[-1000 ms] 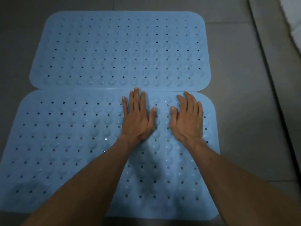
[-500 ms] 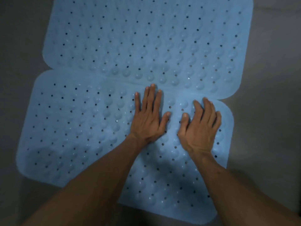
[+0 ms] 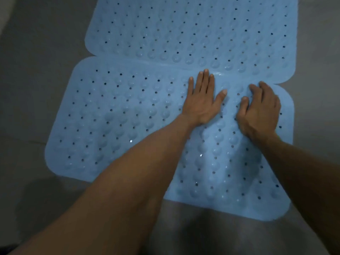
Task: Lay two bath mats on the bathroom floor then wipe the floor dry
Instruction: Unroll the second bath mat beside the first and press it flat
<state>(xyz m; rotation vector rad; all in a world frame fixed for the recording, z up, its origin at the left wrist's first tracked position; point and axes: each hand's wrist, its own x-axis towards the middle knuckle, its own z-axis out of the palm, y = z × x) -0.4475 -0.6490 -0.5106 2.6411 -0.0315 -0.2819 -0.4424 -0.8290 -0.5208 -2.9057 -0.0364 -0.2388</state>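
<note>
— Pressing down is the whole step, judging by the head view: the left hand (image 3: 201,102) lies flat and spread on the near mat (image 3: 114,126), fingertips right at the seam where it meets the far mat (image 3: 184,28). It grips nothing.

— And the right hand (image 3: 261,111)?

— Also on the near mat, beside the left, but its fingers are curled, knuckles raised, so only the fingertips and the heel seem to bear down. Nothing is held there either (no cloth is anywhere in sight).

— So how should the pressing go?

— I'd flatten that right palm and work outward from the seam toward the corners, so the suction bumps seat on the grey floor (image 3: 36,70). Both mats lie edge to edge, the near one perhaps slightly overlapped by the far one; I cannot tell for sure.

— Anything to watch?

— Wet glints show along the seam, so a hand could slip. Wiping is probably next.
</note>
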